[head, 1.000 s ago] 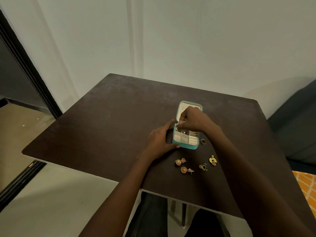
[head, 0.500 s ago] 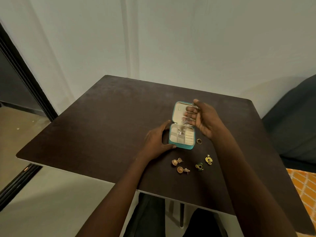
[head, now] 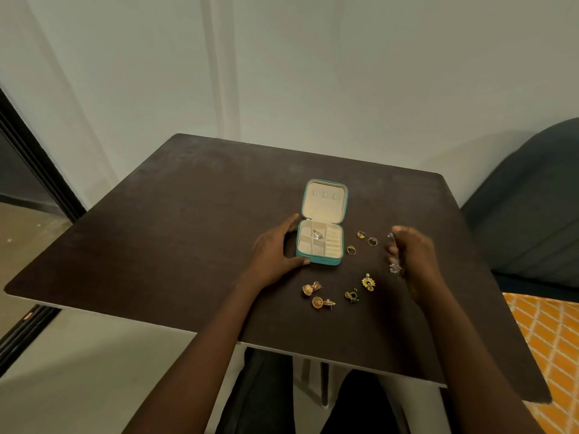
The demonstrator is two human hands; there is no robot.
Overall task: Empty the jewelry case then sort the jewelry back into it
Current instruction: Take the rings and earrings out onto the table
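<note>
A: Jewelry case [head: 321, 242] status? Start big.

B: Your dark table [head: 188, 214] carries everything. Jewelry case sits near its middle, lid up toward the far side, cream tray exposed. One silver piece [head: 318, 235] lies in a centre compartment.

A: Hands?

B: Your left hand [head: 272, 252] is spread in a wide C against the case's left side: fingers at the far-left corner, thumb touching the near-left corner. It braces the case, not clamped on it. Your right hand [head: 410, 258] is right of the case, blurred, fingers curled round something silvery [head: 395, 268]; cannot tell what.

A: Loose items?

B: Two gold dome earrings [head: 316, 294] near side of the case. Two green-and-gold studs [head: 360, 288] right of those. Three gold rings [head: 363, 241] just right of the case, apart from each other.
</note>
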